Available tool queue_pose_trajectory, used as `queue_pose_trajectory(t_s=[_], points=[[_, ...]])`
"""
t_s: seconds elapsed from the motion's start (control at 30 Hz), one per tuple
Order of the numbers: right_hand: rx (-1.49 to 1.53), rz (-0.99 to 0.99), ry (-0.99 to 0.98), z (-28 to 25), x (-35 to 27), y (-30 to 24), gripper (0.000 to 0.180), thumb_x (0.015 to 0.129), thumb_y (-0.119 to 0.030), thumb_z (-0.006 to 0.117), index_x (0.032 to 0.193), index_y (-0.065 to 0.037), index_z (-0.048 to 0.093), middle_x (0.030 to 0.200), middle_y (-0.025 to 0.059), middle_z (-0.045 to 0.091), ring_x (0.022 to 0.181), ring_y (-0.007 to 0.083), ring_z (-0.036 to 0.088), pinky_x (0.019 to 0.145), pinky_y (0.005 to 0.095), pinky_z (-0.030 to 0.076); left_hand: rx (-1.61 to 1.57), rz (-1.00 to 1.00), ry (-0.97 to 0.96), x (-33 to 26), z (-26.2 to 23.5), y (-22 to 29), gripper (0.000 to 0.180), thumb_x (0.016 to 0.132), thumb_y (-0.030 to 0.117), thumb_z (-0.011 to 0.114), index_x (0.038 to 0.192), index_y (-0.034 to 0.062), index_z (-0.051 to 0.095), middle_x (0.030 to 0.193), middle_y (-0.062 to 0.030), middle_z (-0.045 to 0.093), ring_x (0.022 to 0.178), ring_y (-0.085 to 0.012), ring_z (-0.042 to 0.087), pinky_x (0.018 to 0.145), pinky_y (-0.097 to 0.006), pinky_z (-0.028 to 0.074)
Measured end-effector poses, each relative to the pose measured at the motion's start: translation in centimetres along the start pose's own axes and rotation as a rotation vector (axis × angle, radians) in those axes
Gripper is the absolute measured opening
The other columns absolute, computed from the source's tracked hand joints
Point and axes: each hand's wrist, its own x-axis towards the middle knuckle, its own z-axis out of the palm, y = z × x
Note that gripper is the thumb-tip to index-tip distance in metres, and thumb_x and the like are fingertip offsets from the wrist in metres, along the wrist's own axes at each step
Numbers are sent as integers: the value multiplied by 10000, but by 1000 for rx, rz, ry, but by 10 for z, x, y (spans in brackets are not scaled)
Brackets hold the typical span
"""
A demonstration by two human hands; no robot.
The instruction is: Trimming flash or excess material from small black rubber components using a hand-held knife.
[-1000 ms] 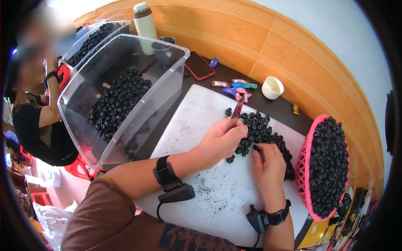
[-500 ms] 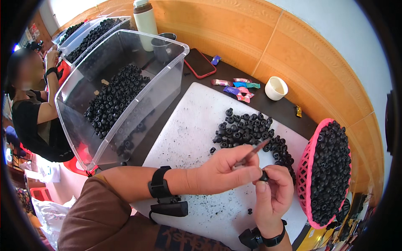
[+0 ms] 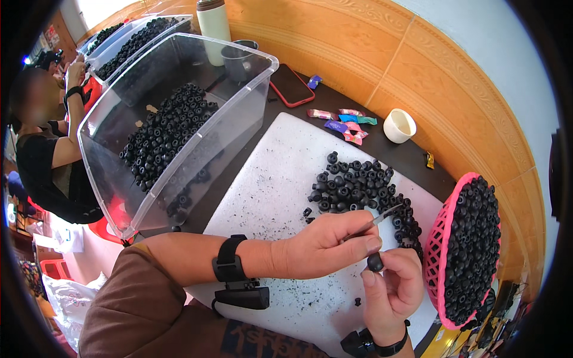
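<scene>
My left hand [image 3: 325, 243] is closed round a small thin-bladed knife [image 3: 382, 215], its blade pointing up and to the right. Between the thumb and fingers of my right hand [image 3: 394, 286] is a small, round black rubber part [image 3: 375, 262]. The two hands meet over a white foam board [image 3: 256, 179], fingertips almost touching at the part. Beyond them on the board lies a pile of similar black parts [image 3: 352, 185], knobbed and some with holes. Dark crumbs are scattered over the board, and one small black scrap [image 3: 357, 302] lies by my right wrist.
A pink basket [image 3: 439, 256] heaped with black parts stands at right. At left is a clear plastic bin [image 3: 179, 173], partly filled. A phone [image 3: 292, 86], wrapped sweets [image 3: 349, 126], a white cup [image 3: 399, 126] and a bottle [image 3: 213, 33] stand behind. Another person [image 3: 48, 155] works at far left.
The knife blade has tipped lower and now shows its flat side. The black part has turned in my right fingers, so its rounded side shows more. The view has shifted slightly.
</scene>
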Motion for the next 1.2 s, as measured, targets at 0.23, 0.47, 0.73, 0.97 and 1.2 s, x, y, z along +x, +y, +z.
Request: queue_pose_trajectory(t_s=[0.23, 0.47, 0.73, 0.97, 1.2], points=[[-124, -132, 64, 1, 6, 1, 247, 772, -28, 613, 991, 7, 505, 972, 150, 510, 752, 176, 522, 663, 245, 439, 142, 86, 4, 0, 3, 6, 120, 872, 131, 498, 812, 28, 483, 669, -13, 478, 602, -68, 416, 523, -235, 366], [231, 29, 103, 2, 2, -2, 247, 849, -119, 536, 1017, 6, 405, 925, 147, 503, 678, 116, 495, 614, 213, 434, 240, 139, -71, -4, 1, 8, 71, 852, 88, 493, 823, 23, 494, 682, -51, 523, 586, -119, 485, 527, -255, 399], [400, 204, 140, 9, 0, -10, 288, 843, -257, 566, 954, -46, 403, 776, 46, 468, 551, 67, 421, 442, 192, 344, 557, 422, -1, 1, 2, -1, 126, 740, 52, 617, 806, 37, 511, 668, -61, 523, 539, -235, 521, 469, -291, 407], [478, 255, 180, 10, 2, -15, 311, 795, -210, 630, 924, -52, 396, 768, 52, 476, 488, 67, 411, 407, 183, 355, 698, 501, 24, 1, 2, 3, 171, 715, 82, 655, 789, 52, 504, 652, -46, 514, 513, -226, 519, 422, -309, 393], [501, 290, 172, 7, 1, -15, 320, 765, -197, 671, 867, -53, 404, 781, 67, 485, 494, 87, 448, 412, 196, 382, 735, 544, 41, 0, 4, 5, 176, 704, 78, 662, 768, 59, 499, 637, -36, 497, 497, -215, 511, 410, -305, 391]])
